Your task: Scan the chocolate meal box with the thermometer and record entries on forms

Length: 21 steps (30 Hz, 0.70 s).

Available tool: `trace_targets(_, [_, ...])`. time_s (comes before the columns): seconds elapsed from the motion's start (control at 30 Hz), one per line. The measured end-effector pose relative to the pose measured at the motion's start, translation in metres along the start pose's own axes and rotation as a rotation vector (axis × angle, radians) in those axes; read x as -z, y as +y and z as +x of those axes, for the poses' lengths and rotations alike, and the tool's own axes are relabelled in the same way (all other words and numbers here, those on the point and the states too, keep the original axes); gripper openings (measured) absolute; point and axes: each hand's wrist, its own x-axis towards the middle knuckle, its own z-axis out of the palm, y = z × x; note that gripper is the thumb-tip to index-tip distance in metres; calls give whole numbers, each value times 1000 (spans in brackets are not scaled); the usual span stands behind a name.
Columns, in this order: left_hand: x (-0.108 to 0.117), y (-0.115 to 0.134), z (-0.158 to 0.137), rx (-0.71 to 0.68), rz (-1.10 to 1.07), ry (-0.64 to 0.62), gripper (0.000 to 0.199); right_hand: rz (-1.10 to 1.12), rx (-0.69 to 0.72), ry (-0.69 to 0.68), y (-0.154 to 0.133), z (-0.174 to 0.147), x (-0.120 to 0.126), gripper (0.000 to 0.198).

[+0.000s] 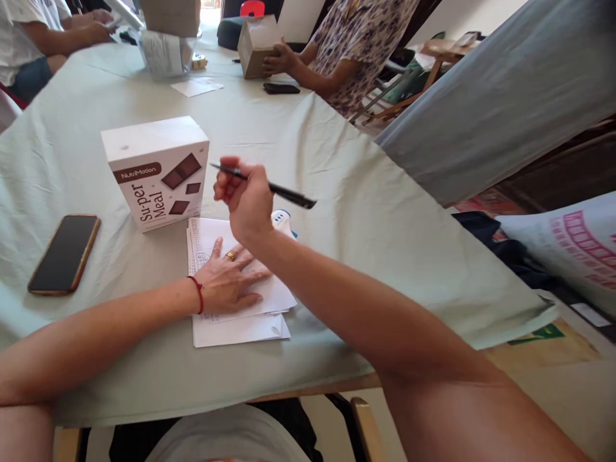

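Observation:
My left hand (230, 280) lies flat with its fingers spread on several white paper sheets (240, 329), some with writing along the left side. Raised above the papers, my right hand (250, 196) is closed around a black pen (291, 195), whose tip points left toward a white box. That box (158, 176), printed "NutriMotion Su-per Meal" with brown shapes, stands upright just behind the papers. Partly hidden behind my right wrist is a white and blue object (283, 221) that I cannot make out.
A smartphone (64, 255) lies at the left on the pale green tablecloth (356, 256). Across the table a person (356, 51) holds a cardboard box (257, 48), with a black case (282, 88) near it. A clear tub (163, 58) stands far left, near another person (33, 38).

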Motion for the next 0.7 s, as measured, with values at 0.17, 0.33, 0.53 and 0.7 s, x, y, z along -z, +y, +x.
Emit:
trace_targets(0.17, [4,-7,-5,38,-112,59,45,-10,-183,-71,43,-2,33,10])
trace_targets(0.33, [7,-7,-10,57,51,145,35,36,-192,-27,54,-5,46,14])
trace_targets(0.53, [20,-1,-14,412,235,64,43,-149,-113,0,64,-10,51,15])
trace_targets(0.7, [20,2,-15,576,299,-39,65,-383,-39,8,64,-9,54,12])
